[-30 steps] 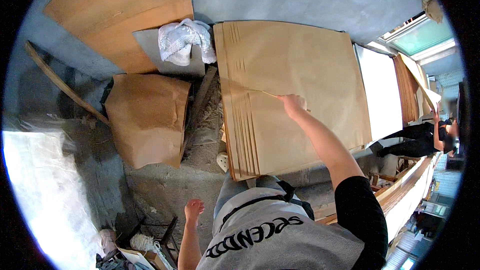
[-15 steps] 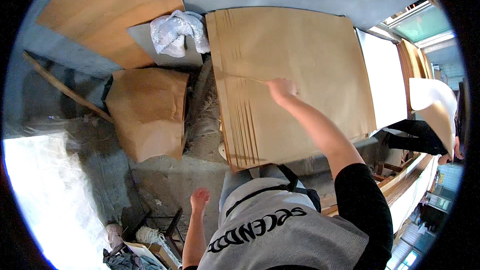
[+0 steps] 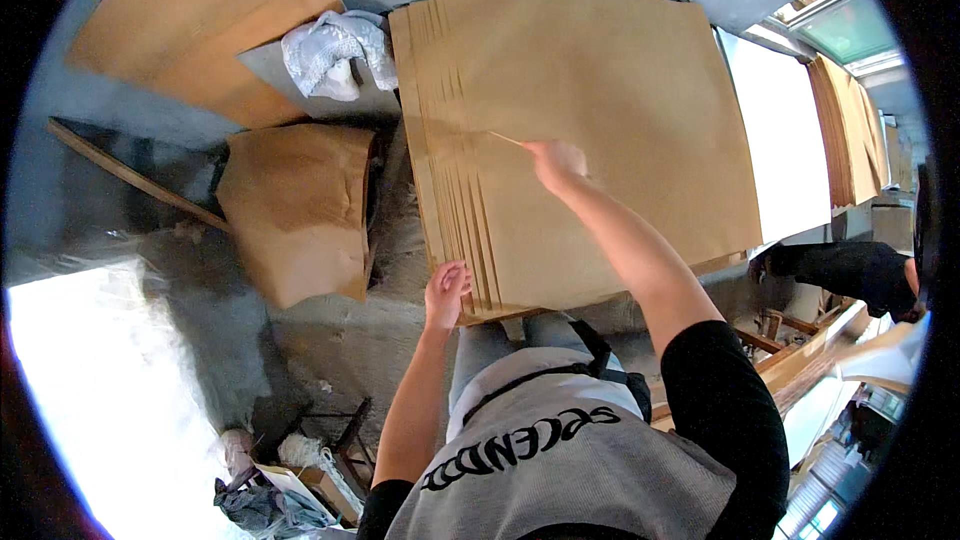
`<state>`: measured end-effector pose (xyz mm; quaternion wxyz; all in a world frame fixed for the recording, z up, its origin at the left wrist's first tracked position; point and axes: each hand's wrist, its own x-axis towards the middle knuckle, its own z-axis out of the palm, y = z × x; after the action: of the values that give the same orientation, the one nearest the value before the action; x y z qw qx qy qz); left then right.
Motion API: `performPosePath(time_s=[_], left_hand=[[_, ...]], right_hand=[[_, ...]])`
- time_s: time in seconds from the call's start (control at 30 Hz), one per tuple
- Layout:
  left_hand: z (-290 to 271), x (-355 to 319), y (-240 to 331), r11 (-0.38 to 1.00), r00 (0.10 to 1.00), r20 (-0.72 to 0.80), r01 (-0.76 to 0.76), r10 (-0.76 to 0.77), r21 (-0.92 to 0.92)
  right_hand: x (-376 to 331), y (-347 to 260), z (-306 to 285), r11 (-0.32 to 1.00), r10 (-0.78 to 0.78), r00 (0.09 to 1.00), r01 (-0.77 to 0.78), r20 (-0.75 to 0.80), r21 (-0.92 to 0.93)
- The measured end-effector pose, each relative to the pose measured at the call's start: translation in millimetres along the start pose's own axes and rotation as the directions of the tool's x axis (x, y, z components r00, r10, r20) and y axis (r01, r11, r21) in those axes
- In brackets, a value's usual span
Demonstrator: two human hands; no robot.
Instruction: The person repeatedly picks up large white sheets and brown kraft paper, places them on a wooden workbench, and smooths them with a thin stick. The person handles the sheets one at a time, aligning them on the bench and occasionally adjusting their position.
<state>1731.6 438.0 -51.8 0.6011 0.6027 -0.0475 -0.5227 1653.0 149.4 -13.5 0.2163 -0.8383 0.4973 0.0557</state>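
A large stack of brown paper sheets (image 3: 620, 130) lies in front of me, its left edges fanned in narrow steps. Over its middle, my right hand (image 3: 560, 165) is closed round a thin pale stick (image 3: 508, 139), whose tip points left toward the fanned edges. My left hand (image 3: 449, 288) is at the stack's near left corner, fingers loosely curled and partly apart, with nothing visible in them. I cannot tell whether it touches the paper.
White sheets (image 3: 785, 140) and another brown stack (image 3: 845, 130) continue to the right. A co-worker's dark-clothed arm (image 3: 860, 275) shows at far right. On the left are a folded brown sheet (image 3: 295, 210), a white cloth (image 3: 340, 50) and a long wooden pole (image 3: 135, 175).
My left hand has come up from below to the stack's near left corner. The stick has shifted in view, still in my right hand. The co-worker's pale sheet has moved down.
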Motion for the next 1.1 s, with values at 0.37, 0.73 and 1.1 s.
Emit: performPosePath(time_s=[0.37, 0.73, 1.1], left_hand=[[40, 59, -5, 0.955, 0.937, -0.269, -0.156, 0.224, 0.253], [43, 49, 0, 0.953, 0.964, -0.239, 0.178, -0.118, 0.246], [9, -11, -46, 0.962, 0.962, 0.029, 0.272, -0.271, -0.022]], right_hand=[[-8, 44, -13, 0.994, -0.104, 0.995, 0.104, -0.006, 0.013], [-55, 61, -28, 0.983, -0.17, 0.984, 0.173, -0.046, 0.059], [-257, 213, 17, 0.866, 0.183, 0.983, -0.174, 0.025, 0.469]])
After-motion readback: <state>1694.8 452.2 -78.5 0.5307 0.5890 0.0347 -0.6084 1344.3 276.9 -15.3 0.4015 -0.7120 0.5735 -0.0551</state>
